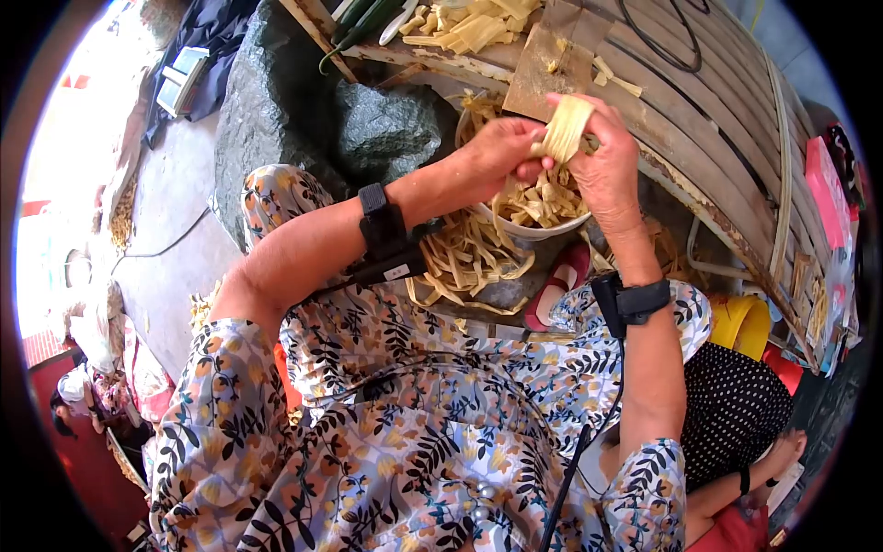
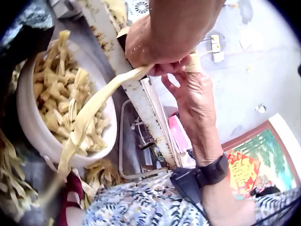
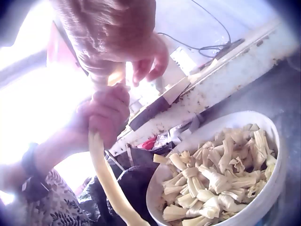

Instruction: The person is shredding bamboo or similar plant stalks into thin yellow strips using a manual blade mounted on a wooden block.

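Observation:
A flat pale yellow strip [image 1: 567,127] is wrapped around the fingers of my right hand [image 1: 607,156], which stands raised over a white basin [image 3: 280,155]. My left hand [image 1: 497,158] pinches the strip close beside those fingers. From the left hand a long tail of the strip [image 2: 87,113] hangs down past the basin's rim in the left wrist view. Inside the basin lies a heap of short knotted strips [image 3: 211,176]. The left fingertips are partly hidden behind the hands in the wrist views.
A slatted wooden bench [image 1: 727,120] with a rusty metal edge stands ahead, bearing a board [image 1: 543,78] and cut strips [image 1: 474,28]. Loose strips [image 1: 469,258] lie by the basin. Dark green plastic bags [image 1: 386,129] are at left, a yellow bucket [image 1: 739,324] at right. Another person sits at lower right.

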`<control>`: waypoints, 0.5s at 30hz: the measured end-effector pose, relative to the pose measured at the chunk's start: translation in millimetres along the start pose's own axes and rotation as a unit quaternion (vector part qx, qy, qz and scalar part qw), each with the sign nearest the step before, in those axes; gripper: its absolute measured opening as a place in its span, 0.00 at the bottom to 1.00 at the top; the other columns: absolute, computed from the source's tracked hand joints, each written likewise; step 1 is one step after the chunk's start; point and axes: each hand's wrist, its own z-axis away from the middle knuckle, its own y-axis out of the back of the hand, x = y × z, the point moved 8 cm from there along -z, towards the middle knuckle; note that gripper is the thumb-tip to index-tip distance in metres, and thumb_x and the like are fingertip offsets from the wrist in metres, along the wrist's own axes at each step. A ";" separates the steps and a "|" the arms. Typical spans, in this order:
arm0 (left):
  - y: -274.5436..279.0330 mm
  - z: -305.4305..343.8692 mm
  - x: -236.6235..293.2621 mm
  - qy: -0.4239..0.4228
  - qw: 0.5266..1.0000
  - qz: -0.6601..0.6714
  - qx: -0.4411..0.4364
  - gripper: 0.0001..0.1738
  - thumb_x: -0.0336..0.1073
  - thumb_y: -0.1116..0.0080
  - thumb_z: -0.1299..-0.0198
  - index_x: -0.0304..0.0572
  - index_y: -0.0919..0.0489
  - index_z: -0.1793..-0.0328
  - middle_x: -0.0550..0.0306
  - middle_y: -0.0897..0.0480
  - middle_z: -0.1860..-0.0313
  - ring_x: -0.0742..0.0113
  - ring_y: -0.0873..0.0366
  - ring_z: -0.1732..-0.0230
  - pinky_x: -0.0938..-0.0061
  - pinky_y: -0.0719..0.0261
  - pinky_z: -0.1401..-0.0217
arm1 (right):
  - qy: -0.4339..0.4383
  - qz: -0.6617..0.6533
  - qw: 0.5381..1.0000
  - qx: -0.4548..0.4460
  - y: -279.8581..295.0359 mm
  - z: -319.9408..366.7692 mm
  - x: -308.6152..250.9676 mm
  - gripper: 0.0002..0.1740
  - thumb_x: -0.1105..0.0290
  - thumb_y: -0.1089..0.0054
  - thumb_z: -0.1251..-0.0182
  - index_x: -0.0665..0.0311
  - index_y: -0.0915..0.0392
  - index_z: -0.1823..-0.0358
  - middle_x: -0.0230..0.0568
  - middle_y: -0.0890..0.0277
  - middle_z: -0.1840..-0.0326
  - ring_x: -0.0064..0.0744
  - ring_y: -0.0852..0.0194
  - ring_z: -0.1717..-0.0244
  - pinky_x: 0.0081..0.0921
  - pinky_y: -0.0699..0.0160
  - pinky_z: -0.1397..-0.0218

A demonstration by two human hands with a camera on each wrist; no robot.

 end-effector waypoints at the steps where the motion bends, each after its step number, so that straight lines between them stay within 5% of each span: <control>1: 3.0 0.3 13.4 -0.056 0.997 -0.047 0.032 0.11 0.35 0.56 0.35 0.35 0.26 0.60 0.61 0.25 0.75 0.83 0.38 0.84 0.89 0.38 0.81 | -0.031 0.021 0.999 0.027 1.5 3.2 7.0 0.21 0.65 0.33 0.53 0.61 0.22 0.56 0.36 0.25 0.64 0.34 0.28 0.70 0.25 0.28 0.64; 5: 2.1 9.4 45.9 -0.190 0.946 -0.257 0.058 0.17 0.40 0.56 0.35 0.31 0.25 0.60 0.61 0.24 0.75 0.82 0.34 0.81 0.88 0.34 0.78 | -0.203 -0.093 0.975 -0.013 -9.8 7.1 29.2 0.13 0.67 0.35 0.50 0.66 0.20 0.64 0.34 0.22 0.76 0.22 0.28 0.76 0.20 0.28 0.69; 7: -0.7 11.3 47.0 -0.147 0.957 -0.248 0.037 0.19 0.42 0.56 0.35 0.30 0.25 0.61 0.61 0.24 0.75 0.81 0.32 0.80 0.87 0.32 0.78 | -0.256 -0.189 0.947 -0.041 -19.9 13.4 41.8 0.10 0.69 0.37 0.47 0.69 0.20 0.69 0.35 0.21 0.78 0.14 0.29 0.78 0.17 0.30 0.73; 9: -5.1 14.2 48.8 -0.119 0.952 -0.282 0.026 0.23 0.48 0.56 0.35 0.30 0.25 0.64 0.60 0.26 0.79 0.78 0.35 0.83 0.83 0.33 0.79 | -0.265 -0.174 0.947 -0.054 -22.6 15.3 39.7 0.10 0.69 0.37 0.47 0.68 0.20 0.68 0.35 0.21 0.79 0.15 0.29 0.79 0.17 0.30 0.74; 11: -8.4 14.6 52.7 -0.190 0.874 -0.445 0.048 0.25 0.49 0.53 0.38 0.29 0.25 0.71 0.52 0.29 0.84 0.72 0.34 0.84 0.75 0.34 0.80 | -0.274 -0.097 0.955 -0.055 -19.7 17.1 32.8 0.09 0.70 0.40 0.46 0.69 0.20 0.68 0.34 0.21 0.75 0.17 0.28 0.75 0.16 0.30 0.71; 13: -16.7 17.5 57.6 -0.240 0.799 -0.547 0.072 0.27 0.51 0.49 0.41 0.28 0.27 0.75 0.45 0.35 0.87 0.65 0.38 0.85 0.67 0.37 0.80 | -0.194 0.000 0.981 -0.016 -14.9 16.3 26.7 0.08 0.70 0.41 0.46 0.70 0.21 0.69 0.35 0.21 0.70 0.18 0.27 0.69 0.16 0.30 0.67; 15: -8.0 16.2 57.0 -0.258 0.813 -0.515 0.087 0.25 0.50 0.50 0.40 0.30 0.27 0.73 0.56 0.35 0.86 0.73 0.40 0.83 0.73 0.38 0.81 | -0.135 -0.003 0.990 0.024 -9.1 16.1 19.1 0.08 0.72 0.42 0.46 0.71 0.22 0.70 0.36 0.21 0.65 0.20 0.27 0.65 0.16 0.30 0.63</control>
